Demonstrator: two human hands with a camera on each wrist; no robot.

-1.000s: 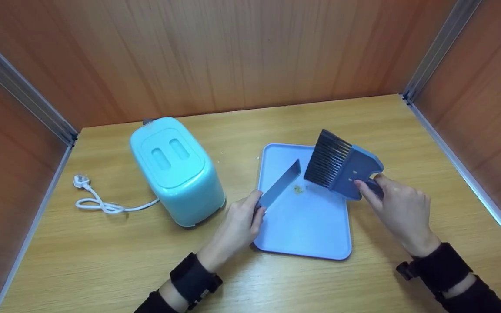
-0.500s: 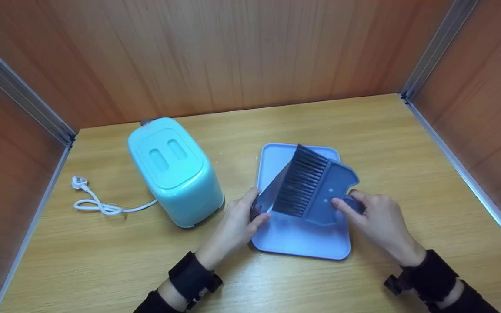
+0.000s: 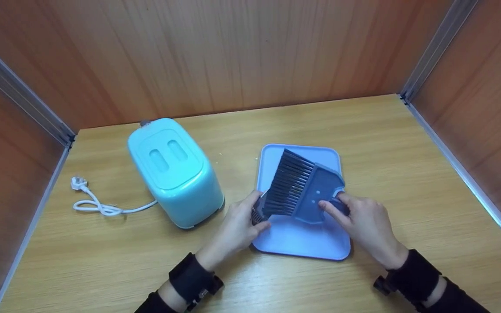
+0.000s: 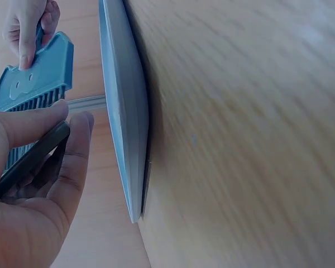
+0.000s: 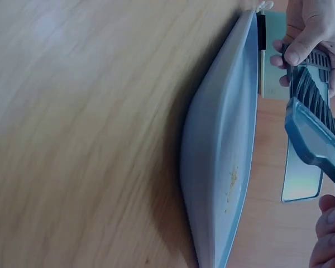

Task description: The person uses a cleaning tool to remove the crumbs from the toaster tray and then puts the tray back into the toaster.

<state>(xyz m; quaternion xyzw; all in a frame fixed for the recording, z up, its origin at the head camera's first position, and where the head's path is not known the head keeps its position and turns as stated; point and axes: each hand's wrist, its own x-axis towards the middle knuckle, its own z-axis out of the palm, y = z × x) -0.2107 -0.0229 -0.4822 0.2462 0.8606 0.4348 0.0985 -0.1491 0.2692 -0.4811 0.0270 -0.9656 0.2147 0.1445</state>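
Observation:
My right hand grips the handle of a blue hand brush with dark bristles, thumb lying on its back. My left hand pinches a dustpan by its dark ridged end, between thumb and fingers. In the head view the brush covers most of the dustpan; the right wrist view shows its flat pan behind the brush. The bristles overlap the pan near the left fingers. Both tools are held above a lilac tray. Yellowish crumbs lie in the tray, hidden by the brush in the head view.
A turquoise toaster-like appliance stands left of the tray, its white cord and plug lying beside it. Small white specks dot the wooden table. Wood-grain panels enclose the back and sides.
My right hand has brought the brush leftward and down, over the dustpan. The left hand has stayed in nearly the same place, and the dustpan in it has turned.

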